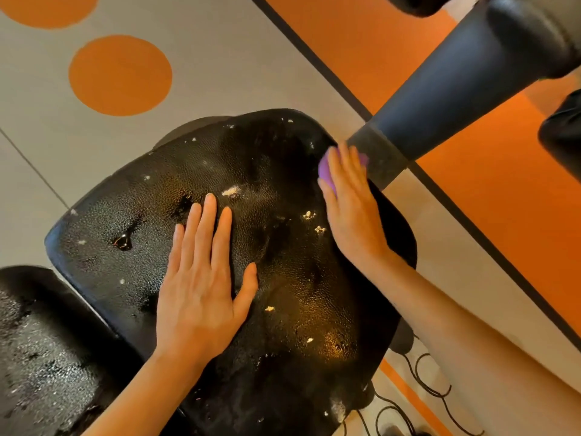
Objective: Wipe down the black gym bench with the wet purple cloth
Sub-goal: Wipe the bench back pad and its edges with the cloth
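Under me the floor [220, 58] is pale grey, with an orange circle [120, 75] at upper left and part of another [47, 7] cut off by the top edge. A dark stripe [314, 55] runs diagonally, bordering an orange area [503, 199] on the right. Black cables [424, 388] loop at lower right.
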The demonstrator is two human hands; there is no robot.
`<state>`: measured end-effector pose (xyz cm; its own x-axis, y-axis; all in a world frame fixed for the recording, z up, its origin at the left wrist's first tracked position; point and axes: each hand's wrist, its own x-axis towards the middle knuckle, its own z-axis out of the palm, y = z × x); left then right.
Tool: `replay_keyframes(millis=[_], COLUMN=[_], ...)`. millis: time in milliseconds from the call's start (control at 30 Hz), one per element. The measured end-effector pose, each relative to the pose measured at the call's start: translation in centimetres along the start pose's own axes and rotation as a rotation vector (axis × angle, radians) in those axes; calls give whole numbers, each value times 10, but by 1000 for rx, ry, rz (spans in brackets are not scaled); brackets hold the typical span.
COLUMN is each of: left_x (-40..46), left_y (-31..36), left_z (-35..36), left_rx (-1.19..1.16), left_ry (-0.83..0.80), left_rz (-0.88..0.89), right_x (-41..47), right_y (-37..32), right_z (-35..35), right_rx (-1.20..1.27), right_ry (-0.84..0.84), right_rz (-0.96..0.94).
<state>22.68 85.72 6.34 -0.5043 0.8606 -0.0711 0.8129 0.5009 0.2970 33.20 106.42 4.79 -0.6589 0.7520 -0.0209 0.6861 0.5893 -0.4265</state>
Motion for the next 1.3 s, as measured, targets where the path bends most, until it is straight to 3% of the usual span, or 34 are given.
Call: replay_keyframes(millis=[100, 267, 467, 633, 733, 833, 1033, 1100, 1200, 1300], left_x=[2, 1, 4, 1, 1, 1, -2, 0, 1, 1], left_y=[-1, -1, 1, -1, 0, -1, -1, -1, 0, -2], left_z=[0, 0, -1, -1, -1, -1, -1, -2, -2, -1], left_rx=[6, 9, 0, 9, 4, 16, 9, 9, 16, 36], left_ry=[4, 3, 16, 6, 5, 0, 5, 13, 3, 2], left_rz=[7, -4, 0, -7, -10, 2, 9, 8, 19, 22], right_x=[43, -49, 41, -47, 6, 72, -9, 30, 95, 73], right_y=[-13, 22, -17, 26, 0, -27, 3, -15, -50, -28], right_z=[5, -25, 4, -20, -4, 6, -12, 3, 13, 6], right_rx=[26, 82, 31, 47, 32, 102, 104, 77, 107, 132], right_ry=[-15, -121, 0, -67, 3, -51, -124, -15, -31, -73], right_rz=[-49, -26, -57, -94, -94, -79, -86, -65, -1, -126])
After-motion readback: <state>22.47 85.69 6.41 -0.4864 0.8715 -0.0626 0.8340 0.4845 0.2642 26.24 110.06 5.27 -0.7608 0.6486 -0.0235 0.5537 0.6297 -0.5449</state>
